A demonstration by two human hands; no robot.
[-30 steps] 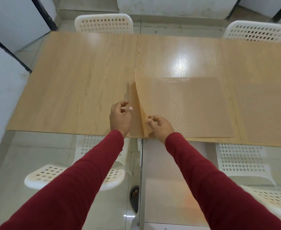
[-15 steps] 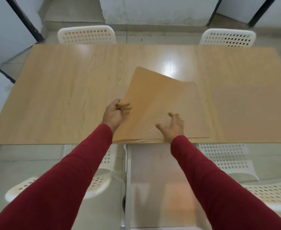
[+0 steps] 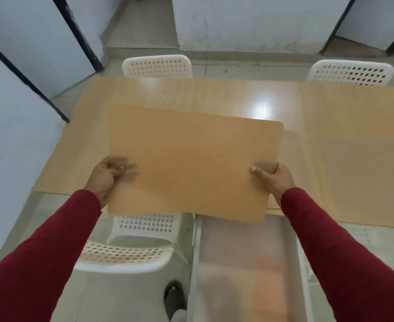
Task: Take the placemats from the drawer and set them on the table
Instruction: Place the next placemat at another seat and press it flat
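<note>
Between both hands: one mat (image 3: 191, 163) held lifted over the surface (image 3: 93, 140) | left hand (image 3: 105, 176) and right hand (image 3: 273, 178) each pinch a side edge | right of right hand: more mats (image 3: 354, 163) apparently laid | judged partway; held mat unplaced.

Bright even light, glare spot on table (image 3: 264, 108), slight motion blur, wide-angle edge warp

no readable text, no labels, no brands, no numbers, no signs anywhere
</note>
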